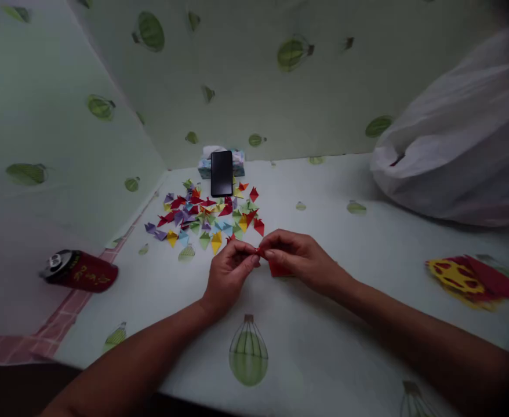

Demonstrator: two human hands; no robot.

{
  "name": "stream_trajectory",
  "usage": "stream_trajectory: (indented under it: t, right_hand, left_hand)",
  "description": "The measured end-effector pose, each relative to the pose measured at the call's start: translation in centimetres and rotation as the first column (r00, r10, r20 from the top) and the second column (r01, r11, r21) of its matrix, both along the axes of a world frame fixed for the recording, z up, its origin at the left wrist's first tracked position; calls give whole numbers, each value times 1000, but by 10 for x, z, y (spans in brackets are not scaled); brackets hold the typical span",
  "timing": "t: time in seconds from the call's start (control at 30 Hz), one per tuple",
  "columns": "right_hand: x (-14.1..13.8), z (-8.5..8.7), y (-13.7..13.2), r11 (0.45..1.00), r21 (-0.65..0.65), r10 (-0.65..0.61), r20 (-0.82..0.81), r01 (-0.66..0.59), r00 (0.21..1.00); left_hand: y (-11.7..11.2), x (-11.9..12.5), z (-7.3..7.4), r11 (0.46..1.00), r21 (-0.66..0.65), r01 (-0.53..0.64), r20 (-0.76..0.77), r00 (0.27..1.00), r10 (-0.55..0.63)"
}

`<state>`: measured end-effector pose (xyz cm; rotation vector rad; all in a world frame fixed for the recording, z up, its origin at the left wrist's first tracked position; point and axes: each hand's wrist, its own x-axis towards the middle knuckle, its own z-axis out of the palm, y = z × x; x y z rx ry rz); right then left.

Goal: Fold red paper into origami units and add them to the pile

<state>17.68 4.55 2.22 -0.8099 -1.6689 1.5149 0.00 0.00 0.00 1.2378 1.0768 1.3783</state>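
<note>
My left hand (229, 271) and my right hand (295, 255) meet above the middle of the table, fingertips pinched together on a small red paper piece (276, 269). Most of the paper is hidden under my right fingers; a red edge shows below them. Just beyond my hands lies a spread of several small folded paper triangles (206, 217) in red, purple, yellow, green and blue.
A black phone (222, 172) leans upright against a small box (239, 163) at the back. A red can (80, 270) lies on its side at the left edge. A white plastic bag (458, 139) fills the right rear. Red and yellow paper (469, 277) lies at the right.
</note>
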Motion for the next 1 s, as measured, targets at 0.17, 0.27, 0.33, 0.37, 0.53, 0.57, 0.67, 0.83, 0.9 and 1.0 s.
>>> stream_trajectory:
  t: [0.17, 0.27, 0.33, 0.37, 0.53, 0.57, 0.67, 0.83, 0.9, 1.0]
  right_hand:
    - [4, -8, -1, 976, -204, 57, -93, -75, 994]
    - [5, -11, 1, 959, -268, 63, -126, -95, 990]
    - [5, -13, 1, 956, -278, 63, -122, -95, 991]
    - [5, -13, 1, 959, -270, 61, -114, -90, 992]
    - [3, -10, -4, 985, -167, 36, -67, -47, 997]
    - [3, -10, -5, 991, -133, 25, -57, -32, 998]
    - [1, -9, -10, 1000, -24, -21, -6, 20, 1000]
    - [-2, -13, -16, 983, 138, -136, 86, 123, 987]
    - [-3, -13, -18, 976, 152, -171, 72, 158, 983]
    - [-3, -13, -18, 974, 157, -177, 59, 166, 982]
  left_hand:
    - [-2, -1, 0, 999, 5, 42, 0, 999, -42]
    - [-2, -1, -1, 998, 39, 46, -29, 999, -44]
    - [-1, -2, -2, 997, 57, 49, -57, 997, -46]
    - [-1, -3, -2, 997, 65, 51, -75, 996, -46]
    - [-3, -4, -4, 993, 107, 49, -169, 985, -30]
    - [-4, -4, -4, 993, 107, 53, -168, 985, -34]
    - [-4, -3, -3, 994, 89, 58, -141, 989, -45]
    - [-4, -2, -3, 997, 58, 41, -162, 986, -31]
    - [-4, -1, -1, 997, 73, 33, -209, 978, -17]
    - [-5, -2, 2, 993, 119, 19, -292, 956, 17]
